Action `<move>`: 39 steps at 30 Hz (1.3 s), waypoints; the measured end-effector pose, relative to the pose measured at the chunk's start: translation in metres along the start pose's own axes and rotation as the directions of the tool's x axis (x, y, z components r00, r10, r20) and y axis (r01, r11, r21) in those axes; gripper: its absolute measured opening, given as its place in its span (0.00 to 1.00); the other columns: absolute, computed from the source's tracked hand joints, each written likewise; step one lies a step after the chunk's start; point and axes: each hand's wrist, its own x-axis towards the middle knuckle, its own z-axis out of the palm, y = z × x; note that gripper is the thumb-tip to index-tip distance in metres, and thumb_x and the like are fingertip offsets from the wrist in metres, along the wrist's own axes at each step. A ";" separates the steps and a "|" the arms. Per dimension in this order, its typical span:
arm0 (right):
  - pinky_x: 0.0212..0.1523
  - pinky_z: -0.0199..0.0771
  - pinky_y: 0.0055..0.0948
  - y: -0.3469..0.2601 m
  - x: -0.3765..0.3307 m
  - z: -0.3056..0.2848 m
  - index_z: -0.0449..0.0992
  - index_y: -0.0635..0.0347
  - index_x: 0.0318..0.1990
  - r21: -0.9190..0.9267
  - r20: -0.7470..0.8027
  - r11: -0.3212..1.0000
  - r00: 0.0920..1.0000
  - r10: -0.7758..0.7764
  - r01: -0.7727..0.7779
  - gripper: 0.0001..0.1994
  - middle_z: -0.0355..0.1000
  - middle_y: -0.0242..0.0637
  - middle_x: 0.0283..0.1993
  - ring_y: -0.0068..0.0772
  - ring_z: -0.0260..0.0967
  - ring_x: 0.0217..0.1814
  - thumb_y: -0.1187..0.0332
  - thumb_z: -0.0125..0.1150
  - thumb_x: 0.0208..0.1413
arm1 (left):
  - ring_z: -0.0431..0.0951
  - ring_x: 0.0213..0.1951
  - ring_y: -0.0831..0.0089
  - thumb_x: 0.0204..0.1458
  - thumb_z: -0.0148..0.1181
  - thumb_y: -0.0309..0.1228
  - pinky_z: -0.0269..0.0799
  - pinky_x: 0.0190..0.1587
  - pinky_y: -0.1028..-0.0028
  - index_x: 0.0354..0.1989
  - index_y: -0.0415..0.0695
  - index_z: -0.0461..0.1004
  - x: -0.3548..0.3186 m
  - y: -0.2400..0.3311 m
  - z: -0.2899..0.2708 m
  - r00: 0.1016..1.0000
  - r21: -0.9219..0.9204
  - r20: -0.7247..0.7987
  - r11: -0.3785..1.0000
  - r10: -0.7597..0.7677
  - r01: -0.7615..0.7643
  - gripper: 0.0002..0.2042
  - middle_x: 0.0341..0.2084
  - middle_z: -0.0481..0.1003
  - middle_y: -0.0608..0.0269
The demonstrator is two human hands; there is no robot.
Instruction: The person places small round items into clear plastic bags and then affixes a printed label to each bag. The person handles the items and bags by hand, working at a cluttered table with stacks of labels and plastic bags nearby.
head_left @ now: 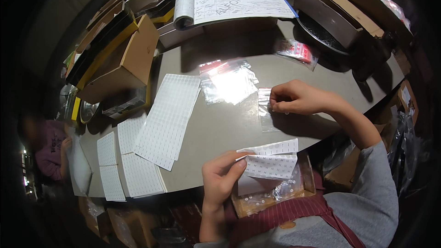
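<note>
My left hand [222, 178] grips a folded white sticker sheet [276, 167] printed with rows of small marks, its thumb pressed on top. Below that sheet, an open cardboard box [251, 207] in front of my body holds small round white pieces and clear plastic. My right hand [299, 98] is over a small clear zip bag [266, 122] on the table, thumb and fingers pinched together. What is between those fingertips is too small to make out. Farther back, near the table's middle, lies a loose pile of clear zip bags [232, 85].
Long white sticker sheets [171, 110] and smaller stacks [110, 181] cover the left side. Cardboard boxes [126, 66] stand at the far left. A writing pad [239, 4], a red-and-clear packet [297, 51] and a dark round tray [321, 36] sit behind. A person [50, 144] is at left.
</note>
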 end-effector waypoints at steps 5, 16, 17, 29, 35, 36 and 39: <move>0.41 0.73 0.39 0.001 0.018 0.011 0.77 0.66 0.42 -0.248 -0.052 0.969 0.999 0.000 -0.012 0.12 0.78 0.47 0.34 0.44 0.75 0.37 0.66 0.63 0.56 | 0.80 0.45 0.70 0.59 0.58 0.20 0.73 0.50 0.73 0.46 0.29 0.82 -0.002 -0.001 0.001 0.997 -0.014 -0.042 0.998 0.060 -0.061 0.11 0.41 0.83 0.52; 0.40 0.74 0.42 0.007 0.018 -0.020 0.76 0.63 0.46 -0.521 -0.324 0.823 0.944 0.058 -0.229 0.26 0.78 0.48 0.32 0.48 0.78 0.39 0.48 0.73 0.54 | 0.81 0.45 0.69 0.58 0.58 0.18 0.73 0.50 0.74 0.46 0.30 0.82 -0.003 -0.006 0.002 0.997 -0.034 -0.049 0.998 0.052 -0.054 0.11 0.42 0.82 0.52; 0.40 0.74 0.43 0.010 0.017 -0.020 0.77 0.64 0.43 -0.539 -0.319 0.800 0.943 0.095 -0.263 0.25 0.78 0.49 0.33 0.50 0.78 0.39 0.49 0.73 0.54 | 0.81 0.45 0.69 0.58 0.58 0.18 0.73 0.50 0.74 0.46 0.30 0.82 -0.003 -0.007 0.003 0.997 -0.028 -0.043 0.997 0.065 -0.066 0.11 0.42 0.82 0.52; 0.34 0.71 0.32 0.000 0.011 -0.014 0.83 0.65 0.42 0.098 -0.124 0.993 0.990 0.070 -0.058 0.12 0.77 0.34 0.29 0.25 0.71 0.30 0.63 0.68 0.59 | 0.82 0.44 0.68 0.56 0.59 0.18 0.75 0.49 0.73 0.45 0.33 0.83 -0.002 -0.010 0.004 0.986 0.132 0.016 0.977 0.168 -0.169 0.10 0.41 0.83 0.51; 0.33 0.69 0.29 -0.012 0.013 -0.006 0.82 0.64 0.38 0.041 -0.131 0.987 0.981 -0.146 0.153 0.12 0.75 0.34 0.27 0.25 0.66 0.29 0.62 0.68 0.60 | 0.84 0.40 0.64 0.49 0.63 0.19 0.70 0.59 0.59 0.39 0.40 0.85 0.011 0.001 0.019 0.885 0.444 0.248 0.766 0.393 -0.464 0.10 0.36 0.84 0.56; 0.32 0.68 0.29 -0.015 0.013 -0.006 0.82 0.64 0.37 0.016 -0.136 0.986 0.977 -0.164 0.168 0.12 0.74 0.35 0.27 0.25 0.66 0.29 0.62 0.68 0.60 | 0.84 0.40 0.64 0.49 0.63 0.19 0.67 0.62 0.55 0.38 0.41 0.85 0.015 0.003 0.022 0.849 0.474 0.291 0.704 0.441 -0.528 0.09 0.35 0.85 0.57; 0.29 0.61 0.23 -0.007 0.022 0.000 0.76 0.63 0.35 0.097 -0.130 0.954 0.954 -0.271 0.285 0.12 0.69 0.26 0.24 0.15 0.60 0.29 0.65 0.71 0.60 | 0.85 0.40 0.67 0.48 0.64 0.21 0.58 0.69 0.48 0.36 0.43 0.85 0.024 0.006 0.027 0.801 0.514 0.328 0.617 0.500 -0.596 0.08 0.35 0.85 0.60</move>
